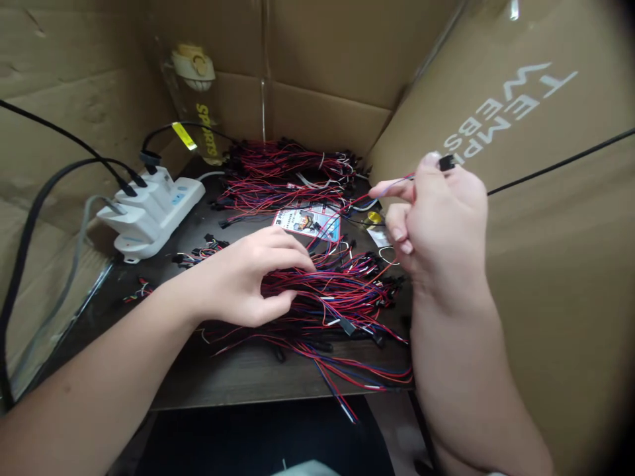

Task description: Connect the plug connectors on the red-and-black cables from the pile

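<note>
Dim, soft light: white plastic power strip (pixel 191 193) pale, dark shadow among thin red-and-blue wires (pixel 337 284) right of it, brown cardboard wall (pixel 550 264) farther right vignetted black.

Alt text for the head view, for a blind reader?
A person's left hand curls over a pile of red and blue wires while the right hand holds strands, a black connector at its thumb. A white power strip sits at left.

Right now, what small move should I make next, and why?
Perhaps raise your right hand gently: the thin wires it holds, near a black connector, slope down toward the wire pile at your left hand, and might snag there.
</note>
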A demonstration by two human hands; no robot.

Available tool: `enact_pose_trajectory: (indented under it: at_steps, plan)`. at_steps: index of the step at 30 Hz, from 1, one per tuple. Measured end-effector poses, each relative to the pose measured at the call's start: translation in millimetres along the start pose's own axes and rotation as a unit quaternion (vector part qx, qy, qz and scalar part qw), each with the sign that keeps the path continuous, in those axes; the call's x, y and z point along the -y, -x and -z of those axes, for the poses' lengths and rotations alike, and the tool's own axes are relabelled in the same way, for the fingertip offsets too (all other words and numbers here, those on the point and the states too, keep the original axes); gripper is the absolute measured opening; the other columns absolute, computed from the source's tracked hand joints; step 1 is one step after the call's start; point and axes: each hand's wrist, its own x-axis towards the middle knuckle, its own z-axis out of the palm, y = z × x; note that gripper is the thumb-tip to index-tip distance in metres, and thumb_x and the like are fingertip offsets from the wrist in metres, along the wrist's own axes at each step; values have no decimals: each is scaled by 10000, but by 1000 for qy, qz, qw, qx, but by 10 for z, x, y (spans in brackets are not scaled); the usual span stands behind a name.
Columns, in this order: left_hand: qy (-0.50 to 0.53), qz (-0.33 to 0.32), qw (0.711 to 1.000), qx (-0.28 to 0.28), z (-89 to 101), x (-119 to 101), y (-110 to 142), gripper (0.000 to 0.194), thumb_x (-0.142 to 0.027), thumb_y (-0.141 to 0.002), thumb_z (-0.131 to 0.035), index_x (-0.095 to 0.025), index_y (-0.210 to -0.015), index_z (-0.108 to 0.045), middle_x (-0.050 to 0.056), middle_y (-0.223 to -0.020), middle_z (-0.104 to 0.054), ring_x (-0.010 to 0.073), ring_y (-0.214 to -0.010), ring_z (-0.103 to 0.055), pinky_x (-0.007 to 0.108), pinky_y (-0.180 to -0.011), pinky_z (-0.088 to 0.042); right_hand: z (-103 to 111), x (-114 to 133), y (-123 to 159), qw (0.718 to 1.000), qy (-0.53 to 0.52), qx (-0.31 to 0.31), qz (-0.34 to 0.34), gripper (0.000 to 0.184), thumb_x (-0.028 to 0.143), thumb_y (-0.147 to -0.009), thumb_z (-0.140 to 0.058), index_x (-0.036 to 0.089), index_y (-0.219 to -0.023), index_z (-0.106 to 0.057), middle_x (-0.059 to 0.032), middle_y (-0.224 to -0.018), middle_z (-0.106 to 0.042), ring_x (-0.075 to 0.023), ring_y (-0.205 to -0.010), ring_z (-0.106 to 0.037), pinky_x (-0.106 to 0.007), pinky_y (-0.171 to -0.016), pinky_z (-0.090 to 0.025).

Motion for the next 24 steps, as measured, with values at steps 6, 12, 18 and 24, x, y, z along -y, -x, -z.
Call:
enact_pose_trajectory:
  at_steps: [6, 12, 18, 24]
  plan:
    - [-33, 6, 999, -11, 85, -146, 18, 313, -85, -743, -652, -228, -1021, -635, 107, -1359, -584, 287, -1180, -590, 467, -996, -521, 216, -23, 146, 997, 4, -62, -33, 344, 396, -997, -606, 246, -725, -457, -37, -658, -723, -66, -246, -331, -248, -245, -119]
    - [-126, -17, 991, 51, -106, -127, -18, 240, -247, -924, -674, -227, -1150, -755, 134, -1357, -567, 308, -1191, -553, 505, -1008, -507, 338, -56, 440, 992, -1, -117, -56, 336, 455, -958, -644, 248, -773, -455, -23, -688, -733, -84, -249, -376, -249, -216, -143]
    - [-122, 3, 991, 63, -258, -109, -66, 221, -305, -990, -617, -224, -920, -810, 116, -1298, -605, 287, -1136, -566, 474, -970, -516, 447, -128, 597, 990, -20, -128, -46, 408, 537, -932, -678, 255, -807, -410, 1, -675, -719, -80, -241, -360, -234, -201, -129]
    - [-72, 5, 996, 52, -258, -67, -63, 200, -237, -973, -624, -231, -943, -821, 111, -1213, -628, 256, -1113, -578, 423, -947, -514, 501, -152, 633, 989, -22, -139, -41, 413, 526, -954, -654, 243, -784, -405, 6, -702, -728, -69, -245, -385, -198, -192, -162]
